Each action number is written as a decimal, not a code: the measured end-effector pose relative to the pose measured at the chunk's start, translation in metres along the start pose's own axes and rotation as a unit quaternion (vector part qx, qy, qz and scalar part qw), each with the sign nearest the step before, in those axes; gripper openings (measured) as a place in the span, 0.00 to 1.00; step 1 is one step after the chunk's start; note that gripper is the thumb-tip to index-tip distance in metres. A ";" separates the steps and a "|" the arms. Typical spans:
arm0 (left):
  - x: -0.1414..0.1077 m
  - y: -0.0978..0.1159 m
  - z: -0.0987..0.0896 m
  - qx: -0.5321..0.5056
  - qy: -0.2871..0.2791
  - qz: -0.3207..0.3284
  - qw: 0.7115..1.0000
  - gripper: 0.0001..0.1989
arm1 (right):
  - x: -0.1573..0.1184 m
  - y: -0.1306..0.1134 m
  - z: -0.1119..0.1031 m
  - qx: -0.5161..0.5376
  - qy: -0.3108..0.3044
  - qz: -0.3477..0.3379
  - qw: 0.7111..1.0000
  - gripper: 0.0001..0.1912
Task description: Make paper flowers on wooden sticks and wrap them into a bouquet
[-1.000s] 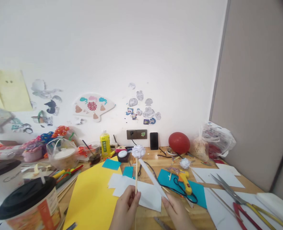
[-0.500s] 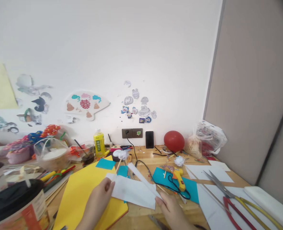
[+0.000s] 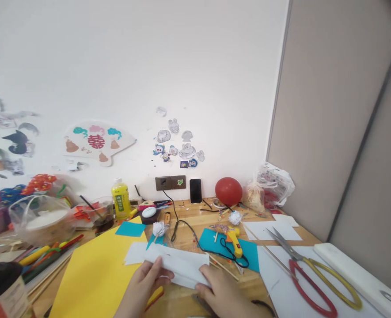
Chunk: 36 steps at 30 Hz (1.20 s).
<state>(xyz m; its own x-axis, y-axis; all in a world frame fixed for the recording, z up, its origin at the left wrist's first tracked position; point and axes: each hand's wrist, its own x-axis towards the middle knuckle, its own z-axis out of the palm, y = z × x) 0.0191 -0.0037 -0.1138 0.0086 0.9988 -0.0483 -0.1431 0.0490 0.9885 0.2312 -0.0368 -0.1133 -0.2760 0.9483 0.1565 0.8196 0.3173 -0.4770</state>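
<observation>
Head view: at six o'clock, left fingers (image 3: 156, 266) and right fingers (image 3: 209, 271) pinch white paper (image 3: 182, 265); a paper flower (image 3: 159, 228) shows at its eleven o'clock. Positioning the white paper seems in hand; next likely needs an even, light grip.

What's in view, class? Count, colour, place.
White paper: several, white, at hands, right
Paper flowers: 2, white, beyond hands
Large sheet: 1, yellow, left
Teal paper: several, teal, centre
Glue gun: 1, yellow, centre
Large scissors: 1, red and yellow handles, right
Bottle: 1, yellow, back
Phone: 1, black, back
Balloon: 1, red, back
Wall cutouts: several, multicoloured, wall
Other clutter: uncounted, multicoloured, around table
Left hand: 1, bare, at paper
Right hand: 1, bare, at paper
</observation>
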 end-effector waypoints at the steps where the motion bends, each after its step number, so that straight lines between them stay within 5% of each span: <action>1: 0.000 0.003 -0.001 -0.023 0.016 -0.013 1.000 0.24 | 0.000 0.000 -0.002 0.002 0.000 -0.002 1.000 0.05; 8: 0.011 0.030 -0.032 -0.158 0.155 -0.011 0.975 0.05 | 0.005 0.009 -0.016 -0.030 0.024 0.000 0.999 0.06; 13: 0.019 0.043 -0.050 -0.223 0.257 0.040 0.939 0.10 | 0.013 0.031 -0.031 -0.102 0.058 0.032 0.993 0.12; 20: 0.012 0.035 -0.033 -0.192 0.182 0.045 0.963 0.03 | 0.020 0.061 -0.045 -0.061 0.164 0.018 0.984 0.17; 26: -0.002 0.026 -0.011 -0.094 0.097 0.021 0.991 0.17 | 0.025 0.098 -0.051 -0.073 0.331 0.046 0.940 0.24; 32: -0.005 0.020 -0.006 0.131 0.073 0.064 0.987 0.20 | 0.024 0.107 -0.062 -0.099 0.290 0.045 0.951 0.15; 36: -0.003 0.009 -0.009 0.331 0.019 0.217 0.918 0.16 | 0.019 0.105 -0.075 -0.116 0.238 0.077 0.961 0.12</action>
<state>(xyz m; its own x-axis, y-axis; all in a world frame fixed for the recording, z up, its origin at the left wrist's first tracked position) 0.0093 -0.0066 -0.1064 0.0577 0.9237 0.3787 0.5077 -0.3538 0.7855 0.3498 0.0151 -0.0951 0.0736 0.8612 0.5029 0.9377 0.1119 -0.3289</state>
